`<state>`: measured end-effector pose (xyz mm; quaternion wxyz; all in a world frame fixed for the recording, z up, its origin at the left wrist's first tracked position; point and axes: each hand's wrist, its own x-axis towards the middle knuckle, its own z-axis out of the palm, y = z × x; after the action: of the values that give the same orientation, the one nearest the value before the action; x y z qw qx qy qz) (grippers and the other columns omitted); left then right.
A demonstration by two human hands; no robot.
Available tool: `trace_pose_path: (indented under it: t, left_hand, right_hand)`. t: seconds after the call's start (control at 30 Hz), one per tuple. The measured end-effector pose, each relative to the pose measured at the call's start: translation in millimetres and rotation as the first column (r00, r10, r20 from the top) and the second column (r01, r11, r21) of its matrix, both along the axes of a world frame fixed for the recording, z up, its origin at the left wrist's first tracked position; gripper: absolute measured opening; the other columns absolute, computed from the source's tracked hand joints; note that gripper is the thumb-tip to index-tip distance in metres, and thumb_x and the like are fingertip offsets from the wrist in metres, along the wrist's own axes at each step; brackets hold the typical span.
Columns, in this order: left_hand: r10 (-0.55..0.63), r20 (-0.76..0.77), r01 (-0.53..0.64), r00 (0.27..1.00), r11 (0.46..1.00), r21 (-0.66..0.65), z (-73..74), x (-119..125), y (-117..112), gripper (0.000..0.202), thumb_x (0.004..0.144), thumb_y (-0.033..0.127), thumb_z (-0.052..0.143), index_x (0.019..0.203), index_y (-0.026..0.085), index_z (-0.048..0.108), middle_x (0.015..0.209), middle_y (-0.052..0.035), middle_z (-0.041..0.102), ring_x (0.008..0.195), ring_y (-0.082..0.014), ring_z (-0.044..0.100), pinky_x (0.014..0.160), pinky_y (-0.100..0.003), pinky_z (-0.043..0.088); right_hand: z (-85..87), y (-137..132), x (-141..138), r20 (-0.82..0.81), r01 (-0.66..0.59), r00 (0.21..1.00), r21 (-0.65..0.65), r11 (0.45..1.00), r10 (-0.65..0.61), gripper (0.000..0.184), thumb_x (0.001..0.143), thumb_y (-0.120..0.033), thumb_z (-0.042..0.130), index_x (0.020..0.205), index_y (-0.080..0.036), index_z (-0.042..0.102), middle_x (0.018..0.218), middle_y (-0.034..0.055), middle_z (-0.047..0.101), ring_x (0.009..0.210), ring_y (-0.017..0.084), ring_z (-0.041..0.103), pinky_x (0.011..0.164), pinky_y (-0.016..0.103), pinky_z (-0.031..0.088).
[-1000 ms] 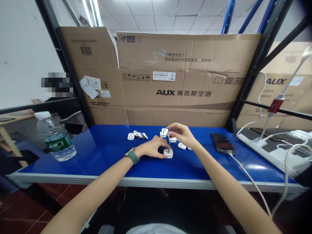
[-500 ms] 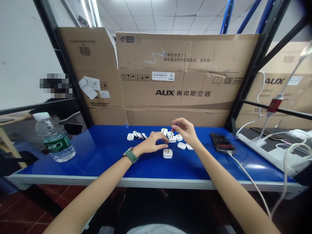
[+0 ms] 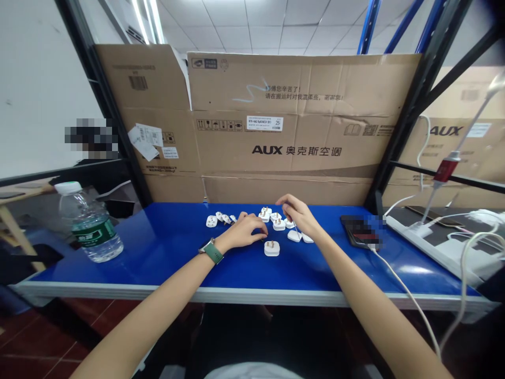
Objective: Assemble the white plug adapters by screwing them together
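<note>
A water bottle (image 3: 90,229) stands at the far left of the blue table (image 3: 165,247). Further right, the left hand (image 3: 242,231), with a green watch (image 3: 213,251) on its wrist, rests palm-down with loosely curled fingers, grasping nothing, just beside a lone white plug (image 3: 272,248) lying pins-up. The right hand (image 3: 298,215) pinches a thin screwdriver (image 3: 292,223), its tip down among the cluster of plugs (image 3: 278,223). A careless sweep of either wrist could scatter these light parts, or the tool might slip. A phone (image 3: 357,231) lies further right.
</note>
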<state>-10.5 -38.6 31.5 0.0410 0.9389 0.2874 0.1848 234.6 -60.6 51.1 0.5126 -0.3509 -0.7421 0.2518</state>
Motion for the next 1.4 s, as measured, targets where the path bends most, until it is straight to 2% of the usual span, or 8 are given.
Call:
trace_pose_path:
  t: [0.17,0.47,0.63,0.73,0.87,1.17,1.3,1.4]
  left_hand:
    - [0.016,-0.025,-0.015,1.000,0.999,0.031,-3.7,0,2,0.023,0.101,0.042,0.061,0.096,0.026,0.076,0.107,-0.0025,0.075,0.102,-0.0231,0.059,0.091,-0.039,0.027]
    - [0.041,-0.023,-0.041,0.999,0.999,0.006,-11.7,3,6,0.032,0.102,0.045,0.055,0.095,0.025,0.079,0.108,-0.0055,0.074,0.102,-0.0240,0.060,0.093,-0.039,0.032]
    - [0.039,-0.031,-0.039,0.999,0.999,0.024,-11.0,2,6,0.033,0.103,0.045,0.052,0.097,0.025,0.079,0.109,-0.0055,0.073,0.102,-0.0238,0.059,0.093,-0.039,0.032]
    - [0.047,-0.039,-0.045,0.998,0.998,0.039,-8.0,3,3,0.033,0.105,0.041,0.049,0.099,0.026,0.077,0.107,-0.0044,0.073,0.100,-0.0230,0.059,0.091,-0.039,0.031]
    - [0.069,-0.019,-0.068,0.997,0.995,0.068,-3.2,5,-1,0.037,0.109,0.040,0.040,0.102,0.025,0.073,0.106,-0.0044,0.072,0.102,-0.0232,0.059,0.091,-0.040,0.029]
    - [0.067,0.086,-0.072,0.994,0.996,0.050,0.9,5,-5,0.043,0.112,0.042,0.029,0.107,0.024,0.069,0.112,-0.0035,0.072,0.108,-0.0226,0.059,0.097,-0.041,0.029]
    - [0.061,0.093,-0.065,0.994,0.997,0.042,2.5,5,-8,0.045,0.112,0.042,0.027,0.108,0.025,0.068,0.113,-0.0036,0.073,0.110,-0.0229,0.059,0.099,-0.042,0.030]
    - [0.056,0.125,-0.059,0.991,0.998,0.027,4.2,5,-9,0.041,0.112,0.042,0.028,0.113,0.025,0.065,0.117,-0.0034,0.072,0.111,-0.0224,0.061,0.100,-0.041,0.031]
  right_hand:
    - [-6.8,2,-1,0.276,-0.020,0.961,-0.033,0.999,0.029,0.022,0.093,-0.024,0.046,0.099,-0.022,0.067,0.063,-0.0044,0.048,0.060,0.015,0.042,0.062,0.028,0.035]
    - [-7.3,4,0,0.352,-0.003,0.936,0.016,1.000,-0.003,0.025,0.094,-0.022,0.046,0.102,-0.021,0.069,0.074,-0.0016,0.060,0.067,0.016,0.050,0.067,0.027,0.037]
    - [-6.2,1,0,0.458,-0.054,0.887,-0.038,0.998,0.065,0.024,0.097,-0.021,0.047,0.098,-0.020,0.071,0.088,0.0022,0.070,0.076,0.017,0.058,0.072,0.028,0.040]
    - [-6.0,0,2,0.566,-0.120,0.814,-0.061,0.991,0.133,0.020,0.094,-0.038,0.064,0.095,-0.020,0.073,0.091,0.0037,0.071,0.079,0.019,0.060,0.072,0.029,0.041]
    - [-10.7,1,4,0.687,-0.116,0.708,-0.115,0.987,0.163,0.044,0.069,-0.051,0.089,0.097,-0.021,0.074,0.089,0.0032,0.070,0.081,0.021,0.063,0.072,0.030,0.043]
    - [-10.1,-5,0,0.696,-0.172,0.639,-0.287,0.942,0.328,0.044,0.069,-0.050,0.088,0.099,-0.021,0.074,0.097,0.0035,0.074,0.086,0.021,0.067,0.075,0.029,0.047]
    - [-10.2,-7,-1,0.723,-0.174,0.624,-0.239,0.955,0.295,0.035,0.075,-0.041,0.083,0.102,-0.020,0.074,0.098,0.0046,0.075,0.087,0.022,0.068,0.077,0.029,0.048]
    - [-11.0,-6,-1,0.709,-0.133,0.680,-0.132,0.982,0.187,0.032,0.081,-0.030,0.074,0.111,-0.020,0.072,0.106,0.0066,0.077,0.092,0.023,0.070,0.083,0.030,0.049]
